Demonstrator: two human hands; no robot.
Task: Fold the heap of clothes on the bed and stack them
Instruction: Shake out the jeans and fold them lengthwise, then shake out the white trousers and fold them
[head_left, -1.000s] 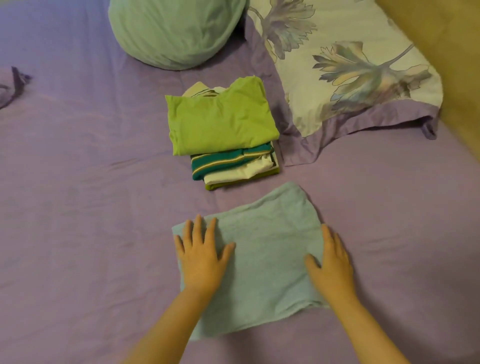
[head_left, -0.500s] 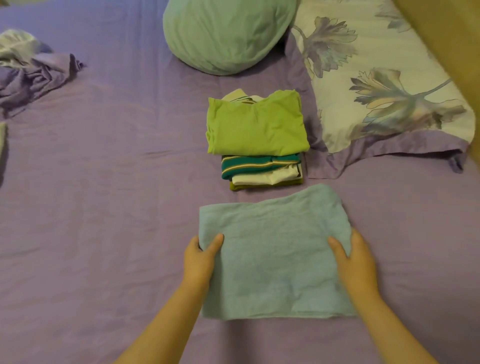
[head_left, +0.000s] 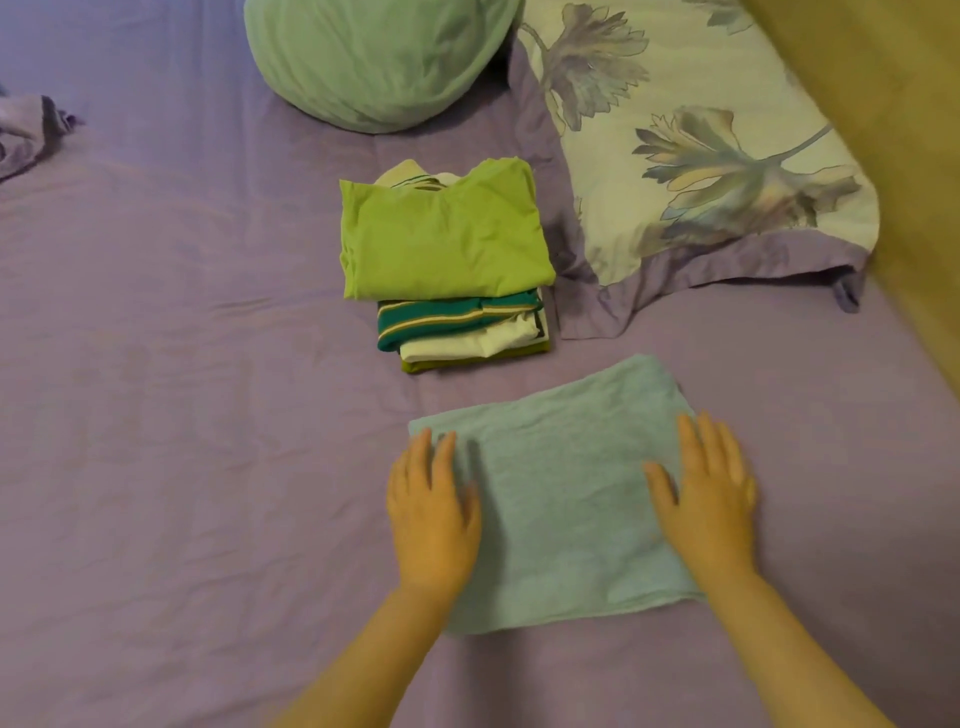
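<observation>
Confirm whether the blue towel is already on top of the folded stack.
No, the blue towel lies flat on the bed sheet, in front of the folded stack.

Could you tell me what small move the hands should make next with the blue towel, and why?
Probably lift it onto the stack: the towel looks folded flat, with the left hand and right hand resting open along its sides.

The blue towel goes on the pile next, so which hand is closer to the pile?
Probably the left hand. It rests on the blue towel's left edge, almost straight below the pile. The right hand lies flat further right.
</observation>
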